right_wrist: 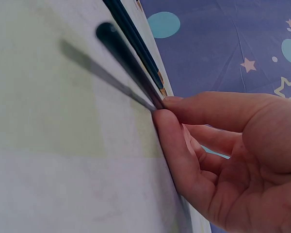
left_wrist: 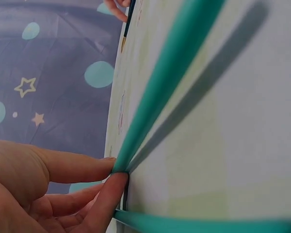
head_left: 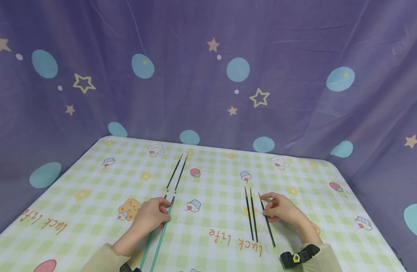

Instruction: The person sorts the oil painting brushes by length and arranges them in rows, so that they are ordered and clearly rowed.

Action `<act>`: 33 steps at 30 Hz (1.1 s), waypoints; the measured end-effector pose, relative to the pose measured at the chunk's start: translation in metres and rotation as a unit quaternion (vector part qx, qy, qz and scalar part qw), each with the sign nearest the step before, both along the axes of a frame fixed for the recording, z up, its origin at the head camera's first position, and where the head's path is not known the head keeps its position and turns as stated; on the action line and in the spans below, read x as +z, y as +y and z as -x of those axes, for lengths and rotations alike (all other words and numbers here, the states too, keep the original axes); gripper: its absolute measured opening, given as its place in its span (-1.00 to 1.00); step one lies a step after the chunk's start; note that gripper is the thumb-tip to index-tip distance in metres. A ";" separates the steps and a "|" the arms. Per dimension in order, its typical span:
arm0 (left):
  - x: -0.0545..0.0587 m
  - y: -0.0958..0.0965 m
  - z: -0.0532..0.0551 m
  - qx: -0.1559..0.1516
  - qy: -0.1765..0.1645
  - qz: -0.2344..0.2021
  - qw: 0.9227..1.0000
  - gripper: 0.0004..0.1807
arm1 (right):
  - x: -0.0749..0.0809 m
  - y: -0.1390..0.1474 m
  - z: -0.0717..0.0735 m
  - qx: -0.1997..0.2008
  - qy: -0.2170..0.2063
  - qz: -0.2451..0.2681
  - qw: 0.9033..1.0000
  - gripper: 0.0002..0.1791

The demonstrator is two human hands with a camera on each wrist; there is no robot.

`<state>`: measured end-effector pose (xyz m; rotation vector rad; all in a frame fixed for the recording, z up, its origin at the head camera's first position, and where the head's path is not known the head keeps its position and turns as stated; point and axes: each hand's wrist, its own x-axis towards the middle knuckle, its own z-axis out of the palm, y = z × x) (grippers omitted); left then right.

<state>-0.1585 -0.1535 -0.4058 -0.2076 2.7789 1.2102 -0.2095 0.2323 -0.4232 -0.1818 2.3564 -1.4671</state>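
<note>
In the head view my left hand (head_left: 152, 215) pinches a teal-handled paintbrush (head_left: 160, 243) between thumb and forefinger, just below its bristle end. A second teal paintbrush (head_left: 146, 251) lies beside it on the left, partly hidden by that hand. The left wrist view shows the pinched handle (left_wrist: 160, 87) slanting up from the cloth, its shadow alongside. My right hand (head_left: 283, 209) pinches a slim dark paintbrush (head_left: 269, 230) near its tan tip. From the right wrist, the rounded handle end (right_wrist: 119, 48) rises off the cloth. Two more dark paintbrushes (head_left: 253, 219) lie parallel to its left.
Beyond the left hand two thin dark paintbrushes (head_left: 181, 172) lie side by side, tips pointing away. A green-and-white checked tablecloth (head_left: 215, 204) with printed cakes and flowers covers the table. Behind its far edge hangs a purple curtain (head_left: 195, 94) with stars and blue dots.
</note>
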 end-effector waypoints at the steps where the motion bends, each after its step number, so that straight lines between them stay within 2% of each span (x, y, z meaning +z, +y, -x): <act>1: 0.000 0.000 0.000 0.000 0.001 0.002 1.000 -0.68 | 0.000 0.000 0.000 0.001 0.000 0.000 1.000 -0.42; 17: 0.003 0.003 -0.001 0.001 0.014 0.032 0.999 -0.69 | 0.001 -0.001 -0.001 0.003 0.002 0.004 1.000 -0.41; 21: 0.005 0.005 0.000 0.003 0.029 0.034 0.999 -0.71 | 0.000 -0.001 0.000 -0.001 0.001 0.002 1.000 -0.42; 25: 0.008 0.010 0.002 -0.005 0.042 0.019 0.999 -0.74 | -0.001 -0.001 0.000 -0.006 -0.001 0.000 1.000 -0.42; 33: 0.007 0.034 0.014 -0.015 0.031 -0.054 0.998 -0.75 | -0.002 0.000 0.001 -0.005 -0.002 0.002 1.000 -0.42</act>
